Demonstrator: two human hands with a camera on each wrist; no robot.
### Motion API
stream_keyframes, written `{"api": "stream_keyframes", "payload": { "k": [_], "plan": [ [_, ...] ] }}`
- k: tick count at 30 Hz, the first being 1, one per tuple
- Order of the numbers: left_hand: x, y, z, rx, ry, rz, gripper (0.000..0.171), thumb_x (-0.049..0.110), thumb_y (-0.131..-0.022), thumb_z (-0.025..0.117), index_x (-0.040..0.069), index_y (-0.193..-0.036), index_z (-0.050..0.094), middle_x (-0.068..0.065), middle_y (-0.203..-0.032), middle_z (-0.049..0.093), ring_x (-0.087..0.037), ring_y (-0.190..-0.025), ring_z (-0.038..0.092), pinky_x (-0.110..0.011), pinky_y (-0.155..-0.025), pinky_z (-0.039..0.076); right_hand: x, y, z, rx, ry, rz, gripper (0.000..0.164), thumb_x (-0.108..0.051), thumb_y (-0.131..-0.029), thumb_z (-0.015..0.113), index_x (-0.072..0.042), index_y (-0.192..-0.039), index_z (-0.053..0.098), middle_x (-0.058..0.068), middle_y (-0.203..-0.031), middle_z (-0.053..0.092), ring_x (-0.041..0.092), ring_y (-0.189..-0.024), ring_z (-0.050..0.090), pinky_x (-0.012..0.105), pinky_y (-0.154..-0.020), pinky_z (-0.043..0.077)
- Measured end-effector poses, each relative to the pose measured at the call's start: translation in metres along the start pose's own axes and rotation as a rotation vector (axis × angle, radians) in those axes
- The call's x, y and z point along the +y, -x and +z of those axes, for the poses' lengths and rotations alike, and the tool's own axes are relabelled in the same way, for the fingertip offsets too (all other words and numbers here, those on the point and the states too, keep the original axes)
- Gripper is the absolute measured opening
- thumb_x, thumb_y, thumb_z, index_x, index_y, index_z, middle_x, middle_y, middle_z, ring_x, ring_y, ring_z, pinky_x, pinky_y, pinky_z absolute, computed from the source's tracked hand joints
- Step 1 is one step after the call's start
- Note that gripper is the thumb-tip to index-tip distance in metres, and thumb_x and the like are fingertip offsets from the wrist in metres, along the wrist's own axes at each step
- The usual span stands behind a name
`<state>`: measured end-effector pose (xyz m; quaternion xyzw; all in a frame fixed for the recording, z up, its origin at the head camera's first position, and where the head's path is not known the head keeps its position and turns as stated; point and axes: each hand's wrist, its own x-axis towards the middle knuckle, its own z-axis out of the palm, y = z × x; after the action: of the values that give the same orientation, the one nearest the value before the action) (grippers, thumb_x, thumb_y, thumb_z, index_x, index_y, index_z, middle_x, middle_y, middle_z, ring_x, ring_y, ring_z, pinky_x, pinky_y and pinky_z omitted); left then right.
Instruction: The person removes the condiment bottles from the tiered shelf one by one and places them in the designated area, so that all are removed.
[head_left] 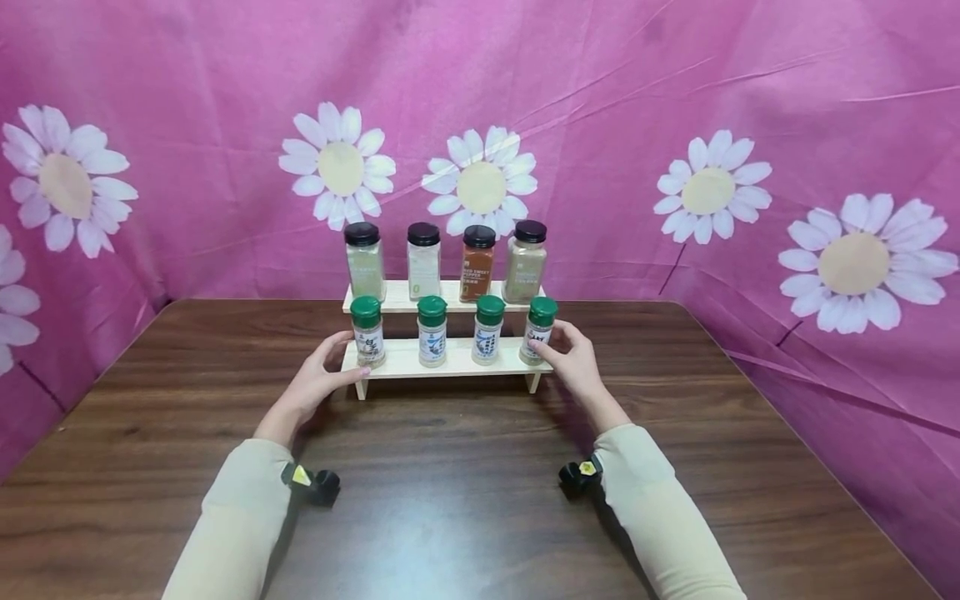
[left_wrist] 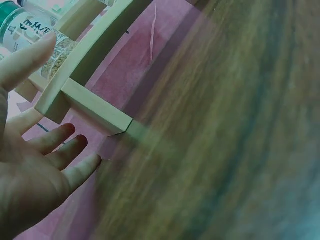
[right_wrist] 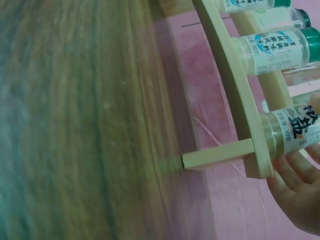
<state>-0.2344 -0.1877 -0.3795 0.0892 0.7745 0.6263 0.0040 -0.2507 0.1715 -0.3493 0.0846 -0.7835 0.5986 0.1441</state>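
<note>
A two-tier light wooden rack (head_left: 442, 369) stands on the table, several green-capped spice jars on its lower shelf and several black-capped ones on the upper. My left hand (head_left: 326, 377) is at the left end of the lower shelf, beside a jar of pale seeds (head_left: 369, 343). In the left wrist view, that hand's fingers (left_wrist: 75, 150) are spread and fairly straight; the thumb reaches in front of the jar. My right hand (head_left: 576, 364) holds the rightmost green-capped jar (head_left: 536, 333), thumb across its label. The right wrist view shows fingers (right_wrist: 292, 170) beside this jar's lower part.
The upper shelf carries a jar of red powder (head_left: 477, 271) and a pale-green one (head_left: 365, 267) among others. Behind the brown wooden table (head_left: 450, 475) hangs a pink cloth (head_left: 600, 100) with white daisies. A small black wrist camera (head_left: 324, 487) sits by the left sleeve.
</note>
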Motion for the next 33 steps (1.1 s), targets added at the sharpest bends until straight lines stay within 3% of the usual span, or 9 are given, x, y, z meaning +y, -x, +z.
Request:
{"api": "stream_keyframes", "payload": {
  "k": [6,16,22,33],
  "plan": [
    [-0.007,-0.001,0.005,0.008,0.116,0.024,0.067,0.004,-0.075,0.064,0.0,-0.13,0.025,-0.024,-0.127,0.033,-0.031,-0.116,0.029,-0.042,-0.096,0.021,0.001,0.0,0.004,0.041,-0.041,-0.005,0.034,-0.001,-0.074,0.065,0.007,-0.104,0.051,0.019,-0.093,0.055,0.014,-0.082,0.052,0.027,-0.079,0.041],
    [-0.011,0.0,0.006,0.021,0.132,0.01,0.062,0.004,-0.077,0.062,0.001,-0.129,0.029,-0.022,-0.124,0.038,-0.013,-0.102,0.042,-0.021,-0.084,0.035,0.004,-0.001,0.007,0.052,-0.014,-0.042,0.033,0.003,-0.072,0.066,0.006,-0.103,0.055,0.02,-0.088,0.057,0.018,-0.078,0.052,0.032,-0.076,0.041],
    [-0.009,0.003,0.004,0.024,0.125,-0.009,0.062,0.005,-0.078,0.062,0.002,-0.13,0.028,-0.021,-0.126,0.037,-0.015,-0.103,0.041,-0.021,-0.083,0.035,0.004,-0.002,0.009,0.063,-0.011,-0.068,0.034,0.002,-0.071,0.067,0.006,-0.103,0.055,0.021,-0.088,0.058,0.018,-0.077,0.053,0.035,-0.076,0.042],
    [-0.01,0.001,0.006,0.013,0.158,-0.023,0.061,0.005,-0.079,0.062,0.003,-0.13,0.028,-0.018,-0.123,0.039,-0.009,-0.095,0.045,-0.019,-0.078,0.04,0.006,0.003,-0.008,0.127,0.022,-0.095,0.033,-0.001,-0.07,0.069,0.005,-0.1,0.058,0.017,-0.083,0.059,0.014,-0.072,0.054,0.021,-0.068,0.044]
  ]
}}
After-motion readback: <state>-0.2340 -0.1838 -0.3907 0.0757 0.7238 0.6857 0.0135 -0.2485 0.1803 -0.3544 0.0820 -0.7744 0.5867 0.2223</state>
